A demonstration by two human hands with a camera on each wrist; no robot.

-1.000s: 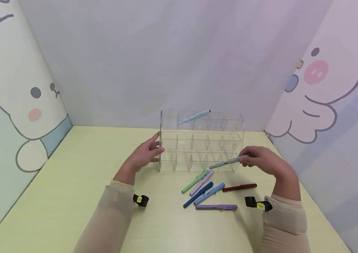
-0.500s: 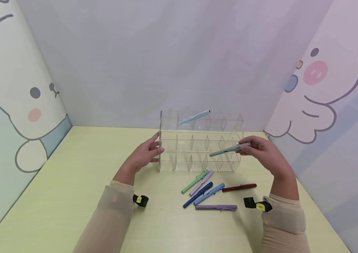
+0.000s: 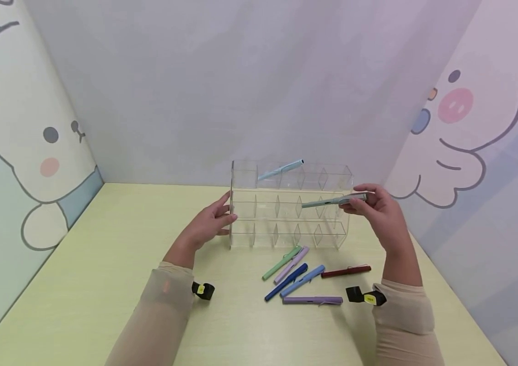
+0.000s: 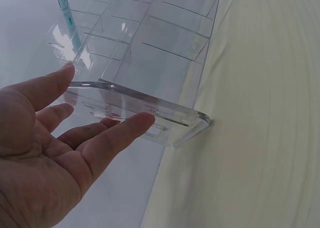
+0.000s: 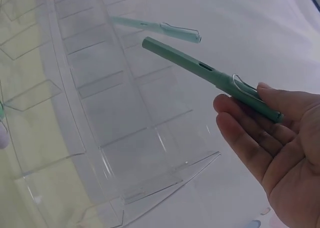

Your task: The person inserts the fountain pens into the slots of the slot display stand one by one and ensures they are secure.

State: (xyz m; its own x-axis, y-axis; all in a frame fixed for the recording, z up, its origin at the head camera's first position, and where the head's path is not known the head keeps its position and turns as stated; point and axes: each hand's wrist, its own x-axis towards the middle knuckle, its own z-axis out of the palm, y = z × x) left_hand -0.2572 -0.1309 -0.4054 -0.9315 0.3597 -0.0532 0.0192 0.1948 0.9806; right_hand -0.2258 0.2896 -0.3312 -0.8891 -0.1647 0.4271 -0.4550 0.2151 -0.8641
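On the worktop (image 3: 103,264) stood a clear rack (image 3: 291,203) with three rows of small boxes. The left hand (image 3: 208,223) touched the rack's left end with straight, relaxed fingers (image 4: 120,130) and gripped nothing. It seemed to be holding the rack steady.

The right hand (image 3: 377,213) held a pale green pen (image 3: 332,201) by its clip end, pinched between thumb and fingers. The pen was up in the air, nearly flat, in front of the middle row on the right side. Its free tip pointed left, toward the boxes. It was not in a box yet.

A light blue pen (image 3: 281,170) already leaned in a box of the top row. Six more pens lay on the worktop in front of the rack: a green pen (image 3: 281,263), a lilac pen (image 3: 292,265), a dark blue pen (image 3: 286,281), a blue pen (image 3: 302,280), a purple pen (image 3: 312,300) and a red pen (image 3: 345,271).

The step in hand looked like putting the pale green pen into the rack. The next move would likely call for tipping the pen so its free end pointed into an open box, then letting it slide in gently while the left hand kept the rack from sliding.
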